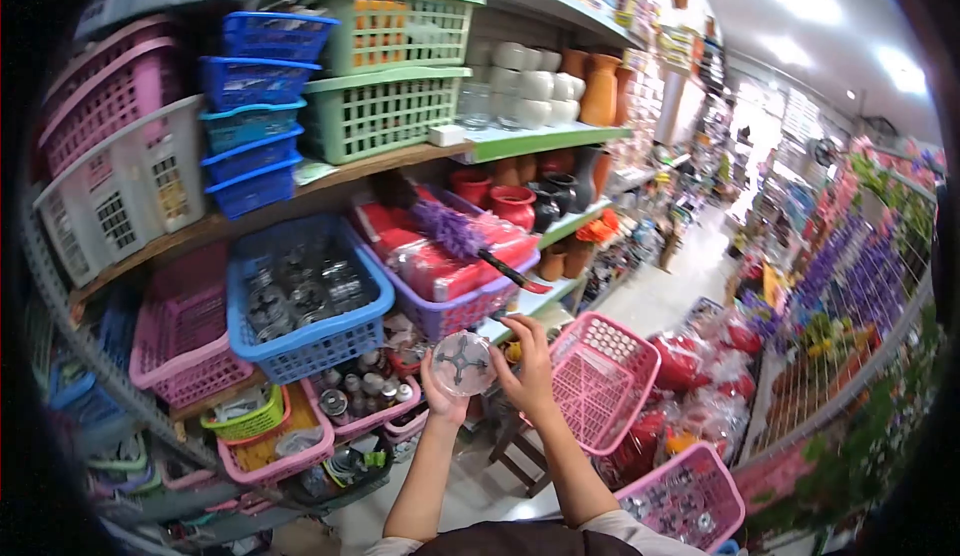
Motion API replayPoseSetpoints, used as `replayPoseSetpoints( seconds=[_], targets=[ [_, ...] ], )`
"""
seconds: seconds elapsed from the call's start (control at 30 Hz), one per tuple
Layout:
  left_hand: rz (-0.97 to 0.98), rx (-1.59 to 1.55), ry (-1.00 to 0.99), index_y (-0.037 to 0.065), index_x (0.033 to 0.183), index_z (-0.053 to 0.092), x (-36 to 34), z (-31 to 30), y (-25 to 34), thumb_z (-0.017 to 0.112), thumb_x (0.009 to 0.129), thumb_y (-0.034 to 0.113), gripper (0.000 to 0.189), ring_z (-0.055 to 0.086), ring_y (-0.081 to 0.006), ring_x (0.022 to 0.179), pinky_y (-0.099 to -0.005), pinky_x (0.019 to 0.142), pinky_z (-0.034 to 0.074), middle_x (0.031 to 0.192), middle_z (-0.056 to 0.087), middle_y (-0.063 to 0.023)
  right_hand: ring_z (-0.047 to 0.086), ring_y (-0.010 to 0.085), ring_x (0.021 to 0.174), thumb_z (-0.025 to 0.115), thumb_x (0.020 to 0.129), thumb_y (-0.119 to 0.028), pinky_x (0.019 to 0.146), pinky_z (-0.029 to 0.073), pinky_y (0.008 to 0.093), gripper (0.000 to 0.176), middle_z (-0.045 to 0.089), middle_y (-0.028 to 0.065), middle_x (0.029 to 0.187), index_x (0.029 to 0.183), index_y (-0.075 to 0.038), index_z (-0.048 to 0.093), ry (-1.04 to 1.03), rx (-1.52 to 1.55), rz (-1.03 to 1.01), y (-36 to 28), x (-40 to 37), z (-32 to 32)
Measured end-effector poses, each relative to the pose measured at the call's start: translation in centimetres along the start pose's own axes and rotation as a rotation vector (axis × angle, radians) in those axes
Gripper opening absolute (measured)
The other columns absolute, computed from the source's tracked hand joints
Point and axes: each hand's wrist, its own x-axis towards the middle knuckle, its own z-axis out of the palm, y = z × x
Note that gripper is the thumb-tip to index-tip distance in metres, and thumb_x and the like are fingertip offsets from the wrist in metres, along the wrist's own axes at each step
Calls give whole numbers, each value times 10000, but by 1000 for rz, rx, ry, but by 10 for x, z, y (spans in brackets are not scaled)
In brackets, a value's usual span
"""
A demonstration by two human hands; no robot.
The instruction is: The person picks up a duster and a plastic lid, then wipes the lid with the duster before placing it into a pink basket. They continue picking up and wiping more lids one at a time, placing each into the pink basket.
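My left hand (444, 396) holds a clear round disc-like piece (463, 364) with a dark grey four-armed pattern, its fingers along the left and lower edge. On the other side is my right hand (527, 368), its thumb right at the disc's right edge and its fingers stretched out and apart. Just past my hands sits a purple basket (455, 311) of red plastic-wrapped packs. A purple duster (450, 231) with a dark handle lies across those packs. To the right of my right hand stands a pink basket (603, 381), its lattice bottom showing.
A blue basket (310, 346) of clear glassy pieces and other baskets fill the left shelves. Green baskets (385, 106), white cups (535, 86) and vases (600, 91) stand higher up. A pink basket of small pieces (685, 501) is at lower right. A wire rack (850, 326) borders the aisle.
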Motion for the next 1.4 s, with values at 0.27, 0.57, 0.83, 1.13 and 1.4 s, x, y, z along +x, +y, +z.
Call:
replayPoseSetpoints(
  seconds=[0.27, 0.57, 0.83, 1.13, 1.4],
  targets=[
    [144, 50, 59, 56, 1160, 529, -14, -4, 36, 368, 871, 512, 563, 523, -257, 1082, -416, 961, 391, 1153, 568, -100, 514, 323, 963, 540, 688, 7, 815, 431, 407, 458, 529, 156, 1067, 1133, -99, 550, -23, -472, -252, 34, 92, 38],
    [229, 87, 77, 54, 1177, 532, -31, -22, 64, 327, 899, 461, 533, 543, -246, 1067, -404, 935, 413, 1149, 581, -86, 576, 313, 786, 559, 775, -104, 633, 469, 417, 399, 568, 123, 873, 1169, -169, 550, -39, -493, 127, 49, 68, 61],
    [322, 40, 150, 78, 1146, 542, -36, -51, 85, 360, 888, 479, 511, 557, -245, 1045, -408, 906, 433, 1116, 592, -74, 634, 307, 818, 606, 821, -264, 692, 479, 367, 331, 652, 144, 947, 1116, -115, 609, -96, -255, 441, 36, 2, 9],
    [329, 91, 199, 89, 1226, 476, -41, -37, 112, 363, 836, 571, 630, 533, -383, 1061, -521, 780, 488, 1212, 528, -172, 595, 305, 656, 656, 771, -104, 597, 448, 324, 233, 589, 176, 719, 976, -16, 587, -401, 162, 343, 79, -78, -27],
    [291, 149, 211, 117, 1203, 484, -42, -49, 141, 362, 866, 562, 571, 490, -310, 1129, -492, 905, 416, 1215, 526, -86, 569, 310, 562, 649, 732, -73, 516, 433, 367, 141, 571, 152, 673, 867, -40, 621, -362, -144, 156, 64, -78, -58]
  ],
)
